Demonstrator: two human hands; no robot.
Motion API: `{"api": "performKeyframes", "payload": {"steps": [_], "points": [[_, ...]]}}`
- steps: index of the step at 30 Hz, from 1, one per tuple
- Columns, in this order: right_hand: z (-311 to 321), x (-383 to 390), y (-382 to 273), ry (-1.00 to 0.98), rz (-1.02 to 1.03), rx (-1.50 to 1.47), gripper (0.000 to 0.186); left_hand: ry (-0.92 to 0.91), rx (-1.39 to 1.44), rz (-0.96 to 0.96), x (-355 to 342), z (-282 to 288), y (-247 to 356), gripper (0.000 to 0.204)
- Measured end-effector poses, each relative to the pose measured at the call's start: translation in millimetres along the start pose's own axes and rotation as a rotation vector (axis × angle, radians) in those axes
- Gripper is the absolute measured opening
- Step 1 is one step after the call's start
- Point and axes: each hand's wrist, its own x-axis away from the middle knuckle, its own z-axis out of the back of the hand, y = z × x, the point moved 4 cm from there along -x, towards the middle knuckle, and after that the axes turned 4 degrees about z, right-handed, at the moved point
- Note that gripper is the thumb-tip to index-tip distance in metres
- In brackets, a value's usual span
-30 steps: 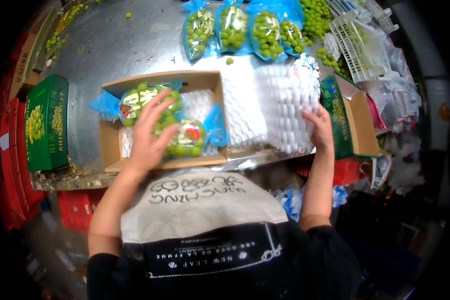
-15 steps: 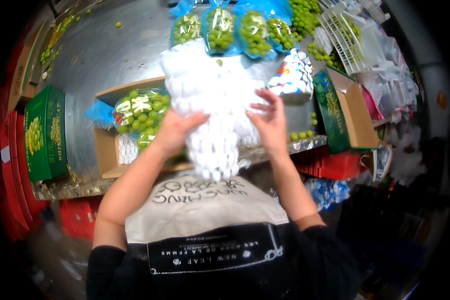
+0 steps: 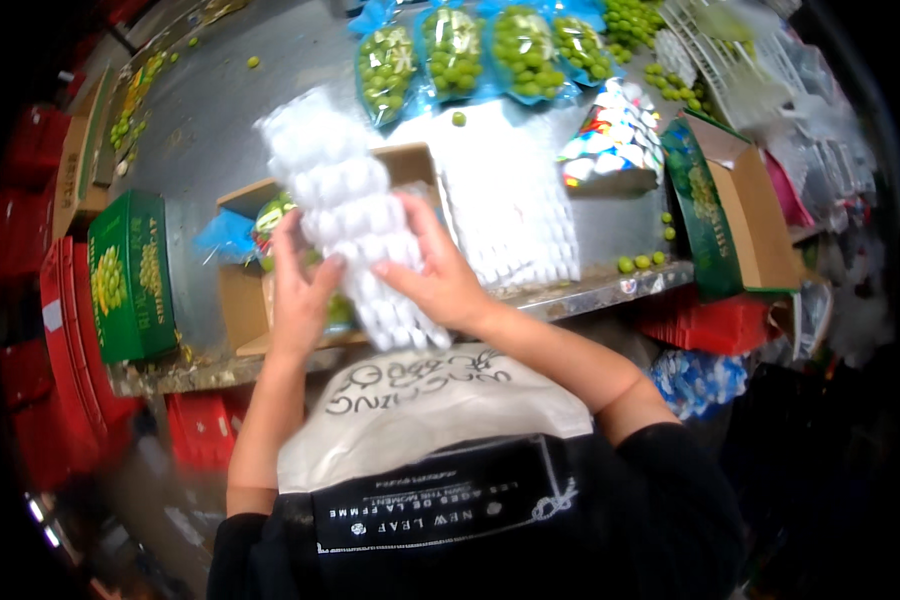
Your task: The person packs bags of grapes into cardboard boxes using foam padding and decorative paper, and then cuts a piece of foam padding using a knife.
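My left hand (image 3: 300, 290) and my right hand (image 3: 442, 272) grip the two sides of a white foam net sleeve (image 3: 348, 195), thumbs on its near face. The netting hangs tilted above an open cardboard box (image 3: 245, 310), hiding much of it. Inside the box, part of a bag of green grapes (image 3: 275, 212) shows, its blue end (image 3: 228, 235) sticking out over the left wall. More white foam netting (image 3: 515, 190) lies flat on the table, right of the box, with one loose grape (image 3: 458, 118) at its far edge.
Several blue-edged bags of grapes (image 3: 453, 62) line the far side. A shiny patterned packet (image 3: 618, 135) and an open green carton (image 3: 705, 205) stand to the right, a closed green carton (image 3: 130, 280) to the left. Loose grapes (image 3: 642, 261) dot the metal table's front edge (image 3: 610, 290).
Both hands have moved left with one foam net, bringing it over the box. It has come away from the other netting, which stays on the table. My right hand has closed on its side.
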Motion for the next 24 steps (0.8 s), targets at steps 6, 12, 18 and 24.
{"api": "performKeyframes", "payload": {"steps": [6,12,18,24], "points": [[18.3,-19.7,4.5,-0.306,0.217,0.838,0.070,0.464,-0.049,-0.170,-6.7,82.6,16.1,0.049],[-44.7,-64.6,21.9,-0.483,0.446,1.030,0.058,0.764,-0.986,-0.263,8.6,169.4,15.2,0.043],[-149.9,-133.7,116.3,-0.900,0.359,1.325,0.037,0.854,-0.871,-0.179,-1.7,166.6,-5.9,0.038],[-152.3,-151.8,133.7,-1.026,0.459,1.273,0.033,0.881,-0.906,-0.286,-0.5,160.8,-3.3,0.040]]}}
